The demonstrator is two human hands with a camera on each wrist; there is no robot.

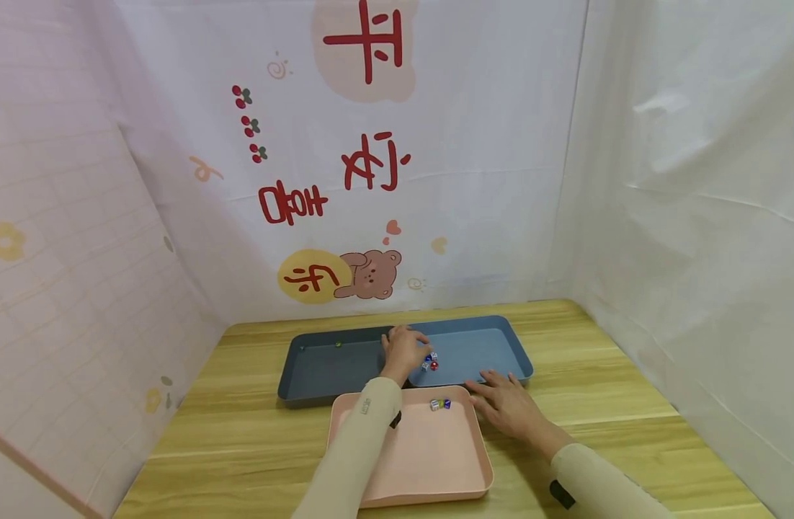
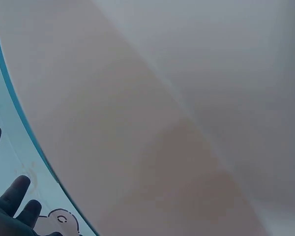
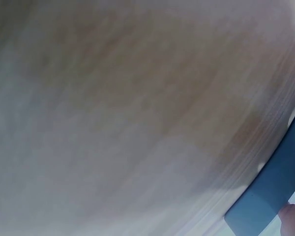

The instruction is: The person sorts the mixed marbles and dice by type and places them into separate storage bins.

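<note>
My left hand [image 1: 403, 352] reaches over the inner end of the blue tray [image 1: 481, 349], its fingertips close by several small shiny gem-like pieces. A red piece [image 1: 434, 366] and a clear piece [image 1: 434, 356] show in that cluster. In the left wrist view its fingers [image 2: 17, 191] stand apart, with nothing seen between them. My right hand [image 1: 509, 405] lies with spread fingers between the blue tray's near rim and the right corner of the pink tray [image 1: 423, 461]. Inside the pink tray, a purple piece [image 1: 447, 404] sits beside clear and yellow-green ones.
A dark grey tray [image 1: 332, 371] stands at the left, holding a yellow-green piece [image 1: 338, 344] and another tiny piece near its far corner. All three trays sit close together on the wood-grain table [image 1: 209, 440]. White printed cloth [image 1: 475, 180] hangs behind and at both sides.
</note>
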